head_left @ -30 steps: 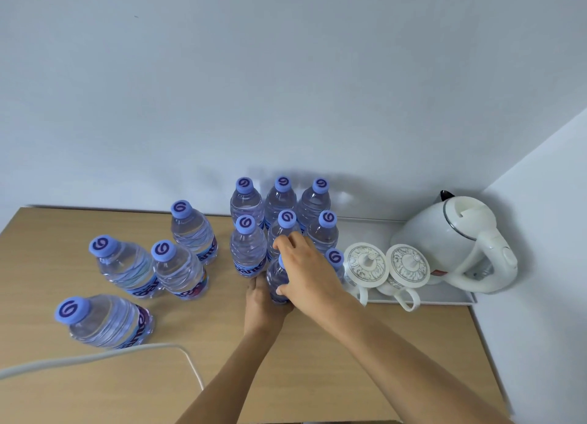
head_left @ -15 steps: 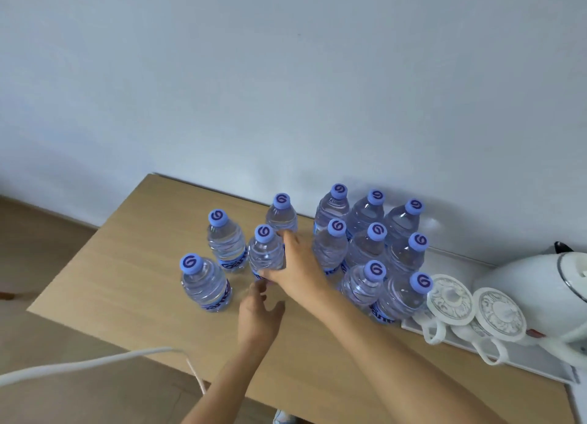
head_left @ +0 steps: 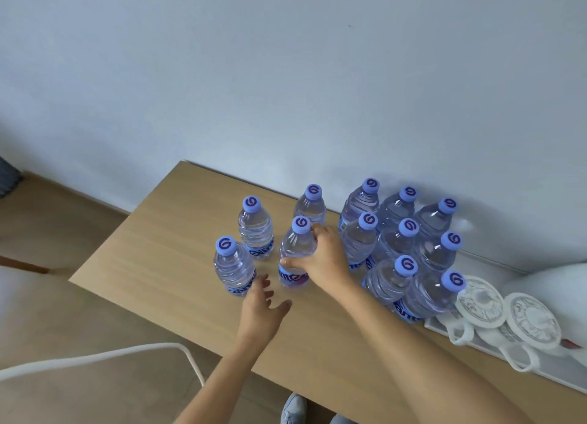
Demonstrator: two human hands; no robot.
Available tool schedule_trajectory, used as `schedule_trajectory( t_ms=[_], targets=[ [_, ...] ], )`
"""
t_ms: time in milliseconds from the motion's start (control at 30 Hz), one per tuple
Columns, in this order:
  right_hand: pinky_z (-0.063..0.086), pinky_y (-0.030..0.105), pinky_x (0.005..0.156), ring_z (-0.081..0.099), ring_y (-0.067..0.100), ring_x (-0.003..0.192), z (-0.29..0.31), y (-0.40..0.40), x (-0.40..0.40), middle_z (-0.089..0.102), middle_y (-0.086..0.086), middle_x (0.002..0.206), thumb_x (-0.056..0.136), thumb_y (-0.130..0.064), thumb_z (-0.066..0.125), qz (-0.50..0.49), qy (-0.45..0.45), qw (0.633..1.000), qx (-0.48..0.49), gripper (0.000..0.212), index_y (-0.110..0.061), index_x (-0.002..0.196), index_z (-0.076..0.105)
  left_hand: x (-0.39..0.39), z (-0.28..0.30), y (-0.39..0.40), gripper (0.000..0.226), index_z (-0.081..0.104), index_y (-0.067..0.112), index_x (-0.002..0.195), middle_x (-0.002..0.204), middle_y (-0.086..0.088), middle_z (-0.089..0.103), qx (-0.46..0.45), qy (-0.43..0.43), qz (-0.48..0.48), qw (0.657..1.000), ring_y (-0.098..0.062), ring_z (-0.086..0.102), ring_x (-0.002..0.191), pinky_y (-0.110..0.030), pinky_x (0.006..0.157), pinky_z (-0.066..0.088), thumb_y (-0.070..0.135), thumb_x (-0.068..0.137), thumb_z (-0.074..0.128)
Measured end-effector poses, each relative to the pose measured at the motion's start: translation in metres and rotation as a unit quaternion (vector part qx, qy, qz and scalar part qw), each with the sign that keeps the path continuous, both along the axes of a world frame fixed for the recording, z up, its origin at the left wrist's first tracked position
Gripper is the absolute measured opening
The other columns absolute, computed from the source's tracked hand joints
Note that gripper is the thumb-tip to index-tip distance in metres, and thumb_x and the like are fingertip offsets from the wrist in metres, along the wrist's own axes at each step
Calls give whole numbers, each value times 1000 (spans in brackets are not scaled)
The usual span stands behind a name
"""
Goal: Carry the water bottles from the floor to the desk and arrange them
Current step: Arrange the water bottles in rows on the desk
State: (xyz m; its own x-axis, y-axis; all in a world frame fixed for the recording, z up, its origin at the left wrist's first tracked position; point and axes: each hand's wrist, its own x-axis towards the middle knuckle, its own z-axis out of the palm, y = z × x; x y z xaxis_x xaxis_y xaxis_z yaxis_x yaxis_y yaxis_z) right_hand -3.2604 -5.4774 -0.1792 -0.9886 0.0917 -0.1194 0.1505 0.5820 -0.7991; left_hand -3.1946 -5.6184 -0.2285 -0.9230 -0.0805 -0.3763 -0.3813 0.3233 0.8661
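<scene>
Low in the frame, our left hand (head_left: 259,309) hovers open over the table (head_left: 152,255), holding nothing. Just beyond, our right hand (head_left: 320,258) is wrapped around one upright bottle (head_left: 295,252) at center. Eight more bottles (head_left: 397,249) cluster at right, near the wall.

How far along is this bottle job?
Eight bottles already stand packed together by the wall. The right hand grips one loose bottle, and the open left hand hovers near another. Four loose bottles, those included, remain unarranged. The floor shows none in view.
</scene>
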Motion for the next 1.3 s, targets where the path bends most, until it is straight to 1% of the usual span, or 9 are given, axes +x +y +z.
schedule_trajectory(
  t_ms=[133,267,400,567,733,867,1067,1233,1300],
  targets=[
    [52,28,79,63,7,93,25,15,14,64,-11,102,54,-48,90,28,-15,998,-62,66,-26,109,61,-3,13,-1,94,30,17,145,137,7,46,57,7,-71,996,-10,48,119,-25,100,41,13,69,86],
    [54,25,79,65,5,94,52,32,21,66,-7,104,54,-46,92,25,-20,991,-130,73,-29,115,56,-4,34,0,75,48,32,123,106,17,69,156,7,-160,975,1,66,96,-14,72,53,11,64,89],
    [58,41,89,70,16,99,68,46,24,71,0,108,62,-27,91,9,-26,974,-226,59,-25,113,62,1,55,5,65,52,30,126,110,9,70,183,21,-173,968,-10,68,100,-21,77,55,35,69,83],
    [55,20,73,71,5,94,74,62,32,76,-6,103,77,-19,82,6,-32,960,-277,41,-24,113,63,4,65,17,47,60,23,118,106,1,73,177,61,-166,968,-14,71,96,-19,75,55,24,77,81],
    [56,28,87,69,8,106,73,66,38,73,-9,115,78,-29,82,31,-46,957,-286,46,-28,119,63,8,61,30,54,60,19,113,101,3,73,133,82,-130,979,-11,70,92,-22,74,55,22,67,88],
    [57,27,83,72,12,99,69,68,43,75,-9,107,74,-24,85,17,-41,959,-279,37,-29,106,69,13,50,36,64,57,23,111,97,12,70,108,94,-113,983,-4,68,89,-17,69,54,24,58,92],
    [55,48,94,70,20,102,51,64,56,74,-2,106,64,-23,90,-51,-15,973,-225,44,-24,102,69,11,26,44,59,58,21,108,94,6,71,74,83,-132,985,2,67,81,-10,63,50,16,59,91],
    [53,43,94,64,17,106,30,56,74,67,0,113,65,-27,90,-82,-8,989,-120,54,-19,109,61,7,1,55,56,61,21,102,96,9,61,6,94,-154,984,14,57,86,0,66,41,15,55,92],
    [51,40,96,62,15,108,22,54,80,64,-1,116,66,-26,89,-79,-2,993,-90,55,-21,112,60,6,-9,61,58,60,23,102,96,5,58,-6,89,-150,985,5,58,84,-1,66,41,14,55,92]
  ],
)
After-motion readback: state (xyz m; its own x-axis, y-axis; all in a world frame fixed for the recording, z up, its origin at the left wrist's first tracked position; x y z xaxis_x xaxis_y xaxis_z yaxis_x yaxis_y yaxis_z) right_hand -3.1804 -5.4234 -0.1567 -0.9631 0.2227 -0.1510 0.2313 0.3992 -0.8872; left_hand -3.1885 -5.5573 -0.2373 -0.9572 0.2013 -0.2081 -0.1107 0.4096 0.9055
